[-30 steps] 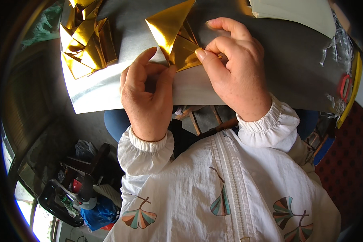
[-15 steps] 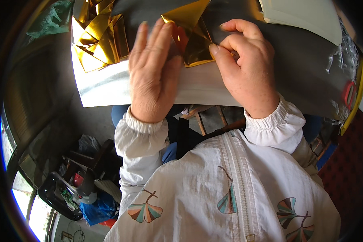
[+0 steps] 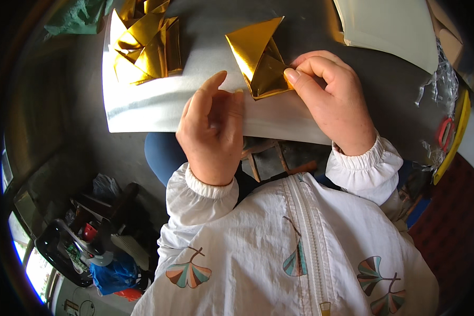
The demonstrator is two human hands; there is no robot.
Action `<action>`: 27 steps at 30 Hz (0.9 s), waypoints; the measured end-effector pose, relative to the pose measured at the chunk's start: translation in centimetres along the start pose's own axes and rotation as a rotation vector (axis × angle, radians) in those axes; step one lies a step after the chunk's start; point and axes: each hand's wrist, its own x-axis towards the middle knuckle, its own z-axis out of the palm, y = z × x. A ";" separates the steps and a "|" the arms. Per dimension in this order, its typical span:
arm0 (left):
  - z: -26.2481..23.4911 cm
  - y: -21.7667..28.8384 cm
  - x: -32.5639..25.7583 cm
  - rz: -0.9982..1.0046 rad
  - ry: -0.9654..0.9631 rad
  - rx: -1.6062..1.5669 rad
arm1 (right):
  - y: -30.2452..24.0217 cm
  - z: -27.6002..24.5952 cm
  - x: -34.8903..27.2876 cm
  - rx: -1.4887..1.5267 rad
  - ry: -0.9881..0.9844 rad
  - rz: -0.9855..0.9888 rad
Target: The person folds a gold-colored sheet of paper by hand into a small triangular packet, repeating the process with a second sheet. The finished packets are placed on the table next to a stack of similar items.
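A shiny gold foil paper (image 3: 260,52), folded into pointed triangular flaps, is at the middle of the grey table. Its lower right corner is pinched between the thumb and fingers of my right hand (image 3: 334,100). My left hand (image 3: 210,131) is raised by the table's near edge, apart from the paper, its fingers loosely curved and holding nothing. To the left stands a pile of folded gold foil pieces (image 3: 147,50), with their flaps overlapping.
A stack of pale sheets (image 3: 392,31) lies at the far right of the table (image 3: 158,113). Crumpled clear plastic (image 3: 442,79) and red-handled scissors (image 3: 446,134) sit along the right edge, beside a yellow strip (image 3: 455,142). Green plastic (image 3: 79,18) shows at the upper left.
My left hand has drawn back from the gold foil paper toward me, its fingers curling from flat. My right hand keeps its pinch on the corner. The view has shifted slightly.
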 end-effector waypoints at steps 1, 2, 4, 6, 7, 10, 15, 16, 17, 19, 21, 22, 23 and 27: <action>0.0 0.6 -0.4 -0.193 -0.039 -0.197 | -0.2 -0.1 -0.1 -0.021 -0.021 -0.017; -0.1 1.1 -0.7 -0.353 -0.078 -0.428 | -0.3 0.1 -0.3 -0.017 -0.024 -0.024; -0.4 1.6 -1.0 -0.489 -0.142 -0.535 | -0.7 0.4 -0.7 -0.006 -0.032 -0.001; -0.8 1.3 -0.8 -0.556 -0.213 -0.767 | -1.1 0.1 -1.4 0.070 -0.105 0.100; -0.9 1.1 -0.7 -0.607 -0.246 -0.791 | -1.3 -0.1 -1.7 0.100 -0.142 0.169; -1.6 0.8 -0.8 -0.693 -0.353 -0.920 | -1.7 -0.7 -2.3 0.294 -0.226 0.246; -2.8 1.9 -2.3 -0.595 -0.401 -0.856 | -2.0 -1.1 -3.9 0.449 -0.290 0.392; -3.1 2.2 -2.5 -0.580 -0.412 -0.843 | -2.1 -0.8 -4.4 0.495 -0.282 0.392; -3.4 2.5 -2.8 -0.567 -0.425 -0.829 | -2.1 -0.7 -4.9 0.546 -0.268 0.397; -3.9 3.0 -3.3 -0.550 -0.430 -0.809 | -2.3 -0.4 -5.7 0.591 -0.250 0.372; -4.4 3.4 -3.9 -0.550 -0.438 -0.799 | -2.4 -0.3 -6.2 0.568 -0.260 0.320; -4.6 3.6 -4.2 -0.550 -0.443 -0.793 | -2.5 -0.5 -6.3 0.519 -0.282 0.276; -4.8 3.7 -4.4 -0.547 -0.440 -0.794 | -2.6 -0.6 -6.3 0.453 -0.284 0.250; -5.6 4.2 -5.1 -0.484 -0.425 -0.729 | -3.3 -0.6 -7.2 0.441 -0.303 0.190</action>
